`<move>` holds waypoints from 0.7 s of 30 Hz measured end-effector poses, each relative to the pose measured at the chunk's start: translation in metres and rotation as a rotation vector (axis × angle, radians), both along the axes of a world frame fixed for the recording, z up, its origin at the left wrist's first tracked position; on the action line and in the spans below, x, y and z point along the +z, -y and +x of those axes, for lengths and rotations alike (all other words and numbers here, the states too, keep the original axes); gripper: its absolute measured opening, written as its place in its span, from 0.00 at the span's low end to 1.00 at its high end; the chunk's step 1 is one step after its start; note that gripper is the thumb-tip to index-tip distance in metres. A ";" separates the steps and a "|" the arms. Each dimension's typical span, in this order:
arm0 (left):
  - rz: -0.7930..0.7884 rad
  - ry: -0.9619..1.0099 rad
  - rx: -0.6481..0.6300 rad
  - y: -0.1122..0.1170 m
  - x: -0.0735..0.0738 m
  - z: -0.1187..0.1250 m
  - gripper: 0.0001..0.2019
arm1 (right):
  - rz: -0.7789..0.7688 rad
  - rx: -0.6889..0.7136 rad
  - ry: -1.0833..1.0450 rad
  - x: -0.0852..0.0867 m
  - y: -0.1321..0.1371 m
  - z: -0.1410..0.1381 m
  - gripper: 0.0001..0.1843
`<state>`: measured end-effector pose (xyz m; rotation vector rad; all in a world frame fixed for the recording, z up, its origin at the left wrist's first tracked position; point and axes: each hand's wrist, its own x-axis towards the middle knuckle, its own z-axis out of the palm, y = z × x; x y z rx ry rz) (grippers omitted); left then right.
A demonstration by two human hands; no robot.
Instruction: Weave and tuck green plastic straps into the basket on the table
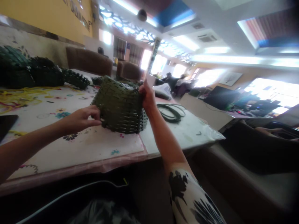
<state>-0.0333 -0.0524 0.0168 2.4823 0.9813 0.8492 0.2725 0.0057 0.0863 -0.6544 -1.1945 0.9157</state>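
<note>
A dark green woven basket (120, 107) is tilted on its side above the table, its strips crossing in a tight weave. My right hand (147, 95) grips its far right edge, with the thumb pointing up. At the basket's lower left, my left hand (90, 117) has its thumb and forefinger closed at the weave; the fingertips partly go behind the basket's edge. Whether a loose strip lies between them cannot be made out. To the right of the basket lies a coil of green strip (170, 112).
A flowered cloth covers the table (123, 144). More green woven baskets (45, 73) stand at the far left, near tangled yellow strips (22, 96). A dark flat object (7, 124) lies at the left edge. Brown chairs (90, 60) stand behind; people sit farther back.
</note>
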 end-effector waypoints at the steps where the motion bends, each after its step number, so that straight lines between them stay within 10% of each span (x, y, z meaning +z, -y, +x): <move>1: -0.016 0.008 -0.007 0.001 0.000 0.000 0.16 | -0.006 -0.004 0.004 0.000 0.000 0.000 0.30; 11: -0.137 0.203 0.066 0.022 -0.014 0.020 0.16 | 0.022 -0.012 -0.003 0.000 0.002 -0.003 0.34; 21: 0.310 0.324 0.312 0.064 -0.025 0.026 0.10 | 0.077 -0.189 0.110 -0.001 0.004 0.001 0.35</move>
